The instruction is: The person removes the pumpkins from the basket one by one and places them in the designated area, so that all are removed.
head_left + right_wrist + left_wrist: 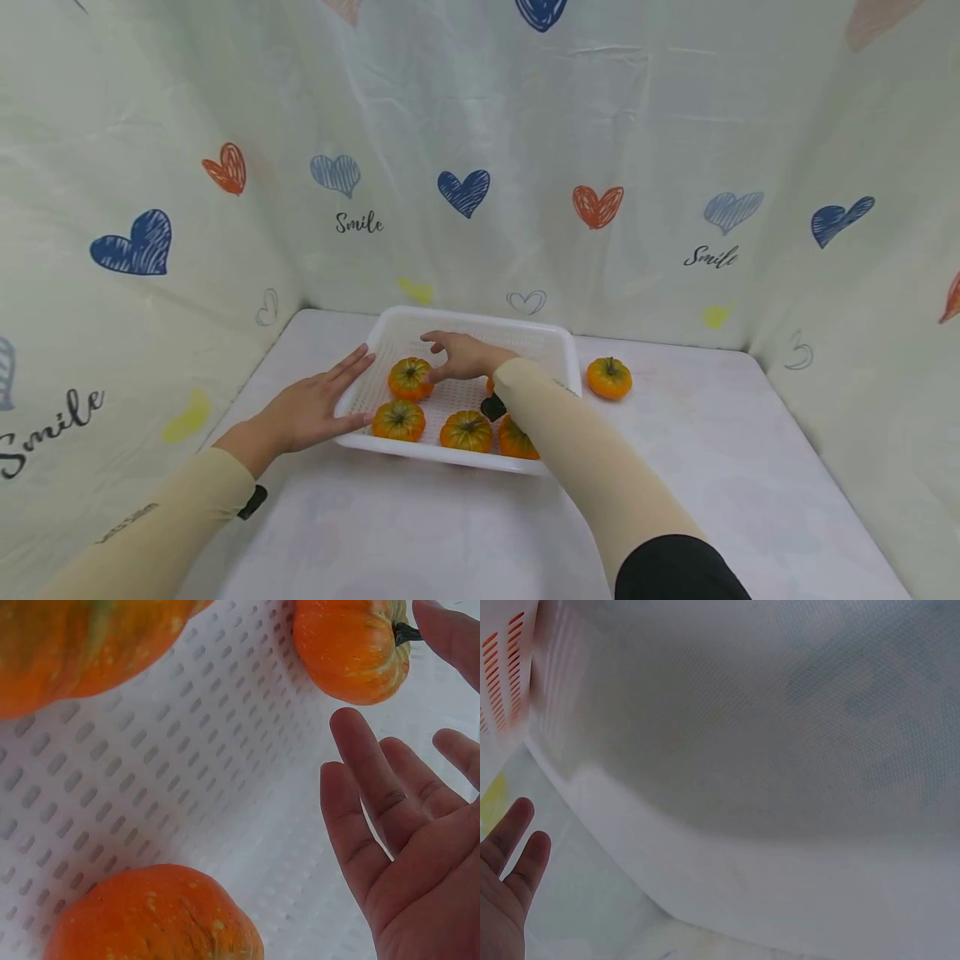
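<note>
A white perforated plastic basket (450, 456) holds several small orange-and-green pumpkins. My right hand (467, 357) is inside it, fingers spread, close beside the back-left pumpkin (409, 379). In the right wrist view the thumb of that hand (427, 832) overlaps the stem side of a pumpkin (349, 649), while the other fingers are extended and grip nothing. With straight fingers, my left hand (311, 408) rests at the basket's left rim. Two of its fingers (529, 866) show in the left wrist view, below the slotted basket wall (506, 675). My right forearm partly hides two pumpkins.
One more pumpkin (609, 378) sits on the white-covered table (390, 533), just right of the basket. Behind and on both sides hangs a pale curtain (525, 108) printed with hearts. Two other pumpkins, front-left (398, 421) and front-middle (466, 431), line the basket's near side.
</note>
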The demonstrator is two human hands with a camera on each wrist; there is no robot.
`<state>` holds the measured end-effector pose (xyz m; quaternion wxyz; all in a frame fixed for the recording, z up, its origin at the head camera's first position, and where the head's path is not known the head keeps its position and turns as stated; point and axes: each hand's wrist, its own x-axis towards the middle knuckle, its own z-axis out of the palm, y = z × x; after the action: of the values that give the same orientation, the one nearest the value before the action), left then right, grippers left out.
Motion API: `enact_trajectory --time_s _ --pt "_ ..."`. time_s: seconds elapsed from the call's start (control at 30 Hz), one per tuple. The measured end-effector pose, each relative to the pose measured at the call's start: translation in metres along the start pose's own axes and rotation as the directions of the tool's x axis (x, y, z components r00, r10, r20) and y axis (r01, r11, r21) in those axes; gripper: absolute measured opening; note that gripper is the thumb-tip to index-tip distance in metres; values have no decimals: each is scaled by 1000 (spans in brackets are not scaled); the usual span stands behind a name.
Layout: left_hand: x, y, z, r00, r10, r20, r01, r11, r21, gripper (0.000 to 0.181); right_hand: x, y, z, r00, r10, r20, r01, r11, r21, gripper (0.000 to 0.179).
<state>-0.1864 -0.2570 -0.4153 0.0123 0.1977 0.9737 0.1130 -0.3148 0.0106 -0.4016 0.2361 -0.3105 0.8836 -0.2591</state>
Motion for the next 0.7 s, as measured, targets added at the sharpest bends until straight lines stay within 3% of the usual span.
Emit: enact_trajectory --time_s 0.37,0.7 --pt "-2 4 -4 1000 6 -4 -6 1000 3 87 5 -2 10 1000 14 15 -14 999 39 77" --pt "-2 3 -4 1000 17 -6 -17 1000 -3 87 10 -3 16 997 6 78 -4 1000 -21 75"
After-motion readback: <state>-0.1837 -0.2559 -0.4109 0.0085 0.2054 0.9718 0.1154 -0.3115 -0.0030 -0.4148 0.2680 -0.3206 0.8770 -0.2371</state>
